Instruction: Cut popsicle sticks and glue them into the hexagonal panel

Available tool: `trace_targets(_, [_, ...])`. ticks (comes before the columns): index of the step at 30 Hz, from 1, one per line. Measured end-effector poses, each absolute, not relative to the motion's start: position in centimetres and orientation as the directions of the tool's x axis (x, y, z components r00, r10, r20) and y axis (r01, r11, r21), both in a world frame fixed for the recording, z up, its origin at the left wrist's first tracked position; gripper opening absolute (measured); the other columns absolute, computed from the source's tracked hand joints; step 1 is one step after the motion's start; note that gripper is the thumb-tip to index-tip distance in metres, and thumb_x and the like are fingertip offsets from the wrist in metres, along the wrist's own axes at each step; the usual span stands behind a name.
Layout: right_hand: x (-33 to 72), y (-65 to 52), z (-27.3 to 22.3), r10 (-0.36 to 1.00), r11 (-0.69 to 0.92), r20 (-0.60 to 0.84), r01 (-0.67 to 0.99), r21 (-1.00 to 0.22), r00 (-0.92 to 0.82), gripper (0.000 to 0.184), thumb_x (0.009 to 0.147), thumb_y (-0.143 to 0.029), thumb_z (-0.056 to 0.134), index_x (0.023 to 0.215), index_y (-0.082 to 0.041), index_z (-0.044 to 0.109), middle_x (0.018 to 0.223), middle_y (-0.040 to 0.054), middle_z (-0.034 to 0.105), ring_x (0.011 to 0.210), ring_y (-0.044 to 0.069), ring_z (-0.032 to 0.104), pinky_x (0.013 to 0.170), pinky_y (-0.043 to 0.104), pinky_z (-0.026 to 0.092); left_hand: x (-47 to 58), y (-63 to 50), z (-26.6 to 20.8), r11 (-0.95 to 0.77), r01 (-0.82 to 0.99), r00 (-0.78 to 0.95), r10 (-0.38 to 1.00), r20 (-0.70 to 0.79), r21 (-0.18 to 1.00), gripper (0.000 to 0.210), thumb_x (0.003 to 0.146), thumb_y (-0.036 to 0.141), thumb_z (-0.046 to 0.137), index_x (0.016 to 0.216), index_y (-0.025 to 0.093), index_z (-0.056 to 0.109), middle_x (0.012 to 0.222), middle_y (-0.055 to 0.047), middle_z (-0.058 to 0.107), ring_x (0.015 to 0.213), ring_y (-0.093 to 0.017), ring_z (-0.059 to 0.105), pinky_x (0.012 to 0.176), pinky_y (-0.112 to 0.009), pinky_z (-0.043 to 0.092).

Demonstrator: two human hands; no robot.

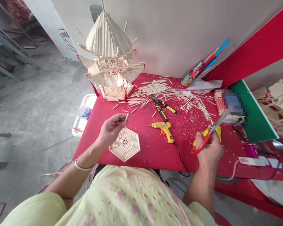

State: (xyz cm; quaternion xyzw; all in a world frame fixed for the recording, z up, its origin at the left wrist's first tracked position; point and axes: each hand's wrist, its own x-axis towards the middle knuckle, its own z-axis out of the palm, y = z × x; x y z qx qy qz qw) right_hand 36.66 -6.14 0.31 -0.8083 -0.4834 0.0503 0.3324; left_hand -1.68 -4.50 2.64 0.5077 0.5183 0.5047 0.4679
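My left hand (113, 126) pinches a short piece of wooden stick (126, 117) between thumb and fingertips. Just below it, a six-sided panel of sticks (124, 149) lies flat on the red table. My right hand (209, 150) grips a pair of scissors (208, 135) with red on the handle, blades pointing up and away to the right. Something yellow (218, 131) shows beside the scissors; whether it belongs to them I cannot tell. Between my hands lies a yellow glue gun (163, 128), nozzle to the left. Cutting pliers (160, 108) with black and yellow handles lie spread beyond it.
A tiered stick pavilion (110, 56) with red tassels stands at the back left. Loose sticks (155, 88) and chips cover the table's far side. A pen holder (187, 78) stands near the wall. A green board (252, 113) and a glue-gun cord (180, 155) are on the right.
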Motion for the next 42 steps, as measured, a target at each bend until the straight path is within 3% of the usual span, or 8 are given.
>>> trace_targets(2, [33.2,-6.6,1.4,0.87,-0.148,0.215,0.652,-0.744,0.443,0.07,0.099,-0.064,0.051,0.159,-0.027,0.046,0.12,0.0142,0.077,0.098,0.029,0.078,0.084,0.04,0.062,-1.3,-4.6,2.4,-0.039,0.118,-0.084,0.995,0.049,0.992,0.031,0.088,0.035,0.074,0.115,0.019,0.076,0.097,-0.009,0.077,0.089,-0.019,0.072,0.077,-0.03,0.057])
trace_targets(4, [29.5,-6.6,2.1,0.951,0.011,0.197,0.616,-0.788,0.236,0.063,0.102,-0.059,0.052,0.158,-0.031,0.045,0.125,0.0123,0.075,0.108,0.028,0.076,0.093,0.041,0.062,-0.9,-4.8,2.2,-0.057,0.187,-0.118,0.99,0.08,0.981,0.032,0.089,0.037,0.073,0.116,0.019,0.077,0.098,-0.008,0.077,0.092,-0.021,0.073,0.081,-0.033,0.058])
trace_targets(7, [24.1,-6.3,2.3,0.94,0.328,0.3,0.664,-0.672,-0.16,0.052,0.101,-0.052,0.058,0.147,-0.027,0.055,0.118,0.0131,0.071,0.113,0.032,0.069,0.098,0.05,0.058,-0.5,-5.0,2.1,-0.073,0.228,-0.132,0.986,0.105,0.971,0.029,0.091,0.039,0.072,0.113,0.021,0.077,0.101,-0.008,0.077,0.095,-0.023,0.073,0.085,-0.035,0.059])
trace_targets(10, [20.1,-6.0,1.9,0.894,0.447,0.304,0.693,-0.566,-0.328,0.047,0.102,-0.05,0.061,0.141,-0.024,0.058,0.112,0.0123,0.069,0.107,0.031,0.065,0.092,0.045,0.056,-0.5,-5.3,2.3,-0.086,0.254,-0.14,0.982,0.125,0.963,0.022,0.093,0.038,0.069,0.106,0.021,0.077,0.11,-0.008,0.078,0.099,-0.023,0.072,0.09,-0.035,0.058])
trace_targets(16, [17.2,-5.6,1.8,0.898,0.436,0.301,0.747,-0.502,-0.321,0.044,0.104,-0.051,0.056,0.14,-0.025,0.056,0.11,0.0119,0.067,0.105,0.03,0.064,0.082,0.039,0.053,-1.2,-5.8,2.2,-0.133,0.353,-0.168,0.965,0.202,0.926,0.014,0.096,0.032,0.066,0.098,0.023,0.076,0.097,-0.005,0.073,0.09,-0.02,0.067,0.086,-0.034,0.057])
trace_targets(21, [17.1,-5.3,1.7,0.902,0.426,0.291,0.767,-0.48,-0.318,0.043,0.104,-0.045,0.057,0.141,-0.023,0.056,0.108,0.012,0.066,0.103,0.03,0.063,0.081,0.039,0.052,-1.0,-5.7,1.6,-0.162,0.402,-0.213,0.941,0.264,0.901,0.018,0.099,0.034,0.063,0.102,0.024,0.078,0.104,-0.007,0.074,0.095,-0.021,0.069,0.083,-0.033,0.057])
trace_targets(31, [16.6,-5.2,1.1,0.92,0.391,0.207,0.731,-0.559,-0.334,0.04,0.103,-0.035,0.058,0.141,-0.022,0.054,0.112,0.01,0.068,0.106,0.027,0.065,0.086,0.035,0.051,-0.7,-5.2,1.7,-0.274,0.512,-0.191,0.888,0.419,0.814,0.017,0.099,0.023,0.063,0.103,0.02,0.079,0.082,-0.002,0.067,0.07,-0.013,0.059,0.064,-0.024,0.047])
trace_targets(42, [16.6,-5.0,1.2,0.928,0.364,0.151,0.753,-0.548,-0.34,0.04,0.101,-0.031,0.056,0.14,-0.022,0.054,0.113,0.0096,0.068,0.105,0.027,0.064,0.083,0.035,0.051,-0.8,-5.3,1.8,-0.299,0.535,-0.163,0.881,0.444,0.79,0.016,0.099,0.019,0.064,0.099,0.019,0.079,0.079,-0.002,0.064,0.066,-0.011,0.054,0.06,-0.024,0.042])
